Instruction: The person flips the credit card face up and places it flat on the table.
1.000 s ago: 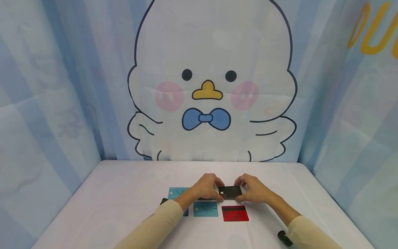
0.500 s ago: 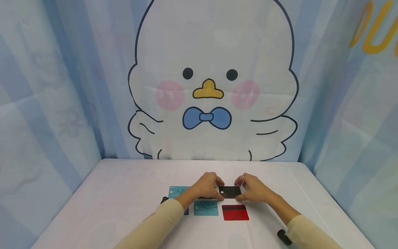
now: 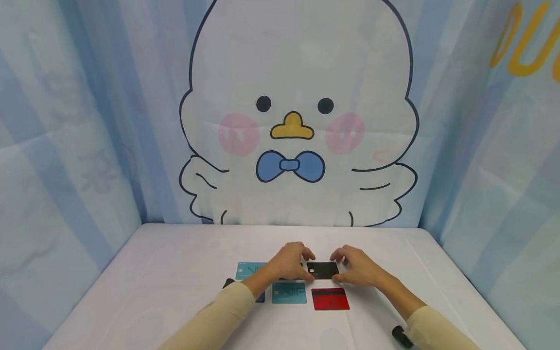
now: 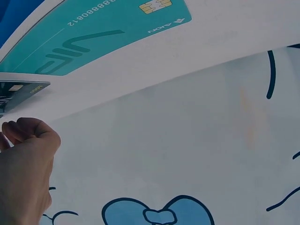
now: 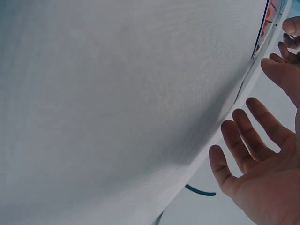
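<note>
A black card (image 3: 323,271) with a chip lies flat on the white table between my hands. At its left end is my left hand (image 3: 290,261), thumb near the close corner and fingers near the far one. My right hand (image 3: 358,267) hovers around the right end; the right wrist view shows its fingers spread and loosely bent. Whether either hand touches the card, I cannot tell. Beneath my left hand lies another dark card (image 4: 26,91), mostly covered in the head view. A light-blue card (image 3: 249,270) is left of it.
Nearer the front lie a teal card (image 3: 289,293) and a red card (image 3: 330,299) with a dark stripe. My left sleeve partly hides a blue card (image 3: 261,297). Behind the table (image 3: 183,262) hangs a backdrop (image 3: 293,63) with a cartoon bird; fabric walls flank both sides.
The black card looks slightly lower and flatter than a second ago. My right hand has eased a little away from its right end; the left hand has barely moved.
</note>
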The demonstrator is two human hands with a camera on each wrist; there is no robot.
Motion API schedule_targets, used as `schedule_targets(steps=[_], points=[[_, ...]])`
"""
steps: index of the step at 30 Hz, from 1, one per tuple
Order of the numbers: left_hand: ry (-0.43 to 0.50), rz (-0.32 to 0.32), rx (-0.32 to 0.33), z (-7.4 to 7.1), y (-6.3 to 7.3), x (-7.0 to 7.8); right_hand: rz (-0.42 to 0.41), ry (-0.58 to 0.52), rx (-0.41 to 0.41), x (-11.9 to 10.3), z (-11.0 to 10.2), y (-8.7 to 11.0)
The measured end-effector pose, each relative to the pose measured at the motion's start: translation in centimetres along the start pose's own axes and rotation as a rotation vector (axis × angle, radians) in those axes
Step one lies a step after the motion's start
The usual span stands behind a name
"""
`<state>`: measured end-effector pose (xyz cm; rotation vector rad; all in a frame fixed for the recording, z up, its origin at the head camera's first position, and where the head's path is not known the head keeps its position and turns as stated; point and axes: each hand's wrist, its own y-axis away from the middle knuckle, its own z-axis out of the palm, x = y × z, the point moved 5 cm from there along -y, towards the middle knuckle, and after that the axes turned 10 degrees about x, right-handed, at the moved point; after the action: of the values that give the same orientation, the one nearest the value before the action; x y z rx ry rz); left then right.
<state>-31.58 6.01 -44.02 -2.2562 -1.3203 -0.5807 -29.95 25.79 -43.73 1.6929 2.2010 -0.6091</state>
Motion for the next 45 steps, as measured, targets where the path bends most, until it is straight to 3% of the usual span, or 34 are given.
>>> schedule_targets(steps=[8, 16, 24, 33, 45], points=[[0.04, 0.015, -0.014, -0.1, 0.7, 0.6, -0.055, -0.029, -0.032, -1.0, -0.8, 1.1], [0.04, 0.027, -0.087, 0.6, 2.5, 2.0, -0.134, -0.036, -0.129, -2.0, -1.1, 2.6], [-0.065, 0.054, -0.134, 0.8, 4.2, 3.3, -0.13, 0.028, -0.216, -2.8, -1.2, 4.2], [-0.174, 0.081, -0.126, 1.1, 4.6, 3.5, -0.093, 0.075, -0.219, -2.7, -0.7, 5.0], [-0.131, 0.051, -0.124, 1.0, 4.7, 3.5, -0.132, 0.084, -0.223, -3.0, -0.9, 5.2]])
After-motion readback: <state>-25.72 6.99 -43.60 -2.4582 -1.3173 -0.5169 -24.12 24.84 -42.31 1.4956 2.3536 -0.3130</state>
